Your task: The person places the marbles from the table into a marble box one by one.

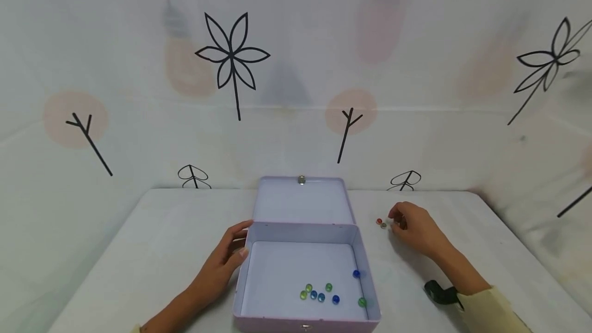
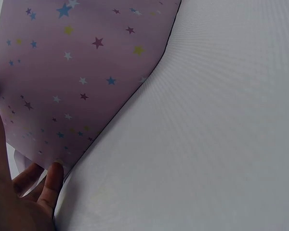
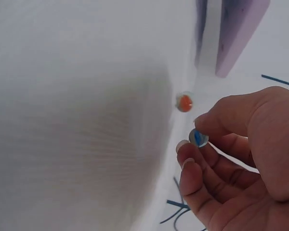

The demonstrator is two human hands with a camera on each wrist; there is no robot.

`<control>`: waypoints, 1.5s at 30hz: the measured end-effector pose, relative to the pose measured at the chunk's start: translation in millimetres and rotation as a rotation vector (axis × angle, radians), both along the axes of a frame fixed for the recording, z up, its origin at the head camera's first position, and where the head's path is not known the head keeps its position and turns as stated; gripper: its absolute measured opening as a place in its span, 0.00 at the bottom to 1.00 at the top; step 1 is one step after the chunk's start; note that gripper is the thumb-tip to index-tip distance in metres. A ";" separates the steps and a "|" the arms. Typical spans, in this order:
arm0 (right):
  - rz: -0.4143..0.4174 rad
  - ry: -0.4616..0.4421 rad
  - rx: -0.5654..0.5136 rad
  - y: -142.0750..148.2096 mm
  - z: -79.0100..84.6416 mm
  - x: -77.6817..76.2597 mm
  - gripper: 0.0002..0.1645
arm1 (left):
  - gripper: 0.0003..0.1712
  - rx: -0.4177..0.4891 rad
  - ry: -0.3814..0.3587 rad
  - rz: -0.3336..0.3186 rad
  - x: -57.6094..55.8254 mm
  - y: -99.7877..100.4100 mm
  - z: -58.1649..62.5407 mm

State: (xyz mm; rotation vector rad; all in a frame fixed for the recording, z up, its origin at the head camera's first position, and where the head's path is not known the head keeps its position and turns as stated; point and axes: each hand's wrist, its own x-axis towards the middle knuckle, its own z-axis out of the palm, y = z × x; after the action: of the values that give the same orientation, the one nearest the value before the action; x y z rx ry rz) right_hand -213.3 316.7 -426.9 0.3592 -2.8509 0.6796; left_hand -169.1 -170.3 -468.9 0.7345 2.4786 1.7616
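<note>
A lilac tin box (image 1: 239, 292) stands with its lid (image 1: 302, 202) folded back, and several blue and green glass marbles (image 1: 321, 297) lie on its floor. My left hand (image 1: 222, 261) rests against the box's left side, thumb at the rim; in the left wrist view its fingers (image 2: 52, 185) touch the corner of the star-printed wall (image 2: 86, 57). Right of the lid, my right hand (image 1: 418, 227) is low over the table. Between its thumb and fingertips it pinches a clear marble with a blue streak (image 3: 198, 138). An orange marble (image 3: 184, 102) lies just beyond the fingertips.
Beside the orange-red marble (image 1: 379, 221) on the white-covered table (image 1: 185, 230) sits a greyish one (image 1: 383, 225). A black device (image 1: 439, 293) is strapped at the right wrist. A white cloth with plant drawings (image 1: 296, 132) hangs behind the table.
</note>
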 end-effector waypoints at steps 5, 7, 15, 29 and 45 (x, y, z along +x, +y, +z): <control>0.021 0.061 -0.012 -5.8 10.1 6.4 0.11 | 0.31 -0.015 0.017 0.003 -1.3 1.3 1.3; 0.033 0.081 -0.024 -11.1 14.3 9.3 0.11 | 0.31 -0.023 0.028 0.009 -1.6 0.7 1.8; 0.080 0.136 -0.024 -35.7 30.0 23.3 0.10 | 0.32 -0.009 0.026 0.001 -0.1 -0.6 -1.1; 0.148 0.153 -0.023 -67.1 46.6 45.9 0.12 | 0.31 0.004 0.030 -0.007 2.1 -0.6 1.3; 0.205 0.046 -0.061 -99.1 59.0 71.7 0.15 | 0.31 0.016 0.038 -0.021 0.8 -0.4 0.1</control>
State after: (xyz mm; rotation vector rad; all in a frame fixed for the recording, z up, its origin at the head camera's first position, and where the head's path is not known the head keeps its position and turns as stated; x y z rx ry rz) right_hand -141.6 217.6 -367.8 0.6548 -2.7674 0.7826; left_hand -168.3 -170.6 -468.8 0.8001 2.4740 1.7788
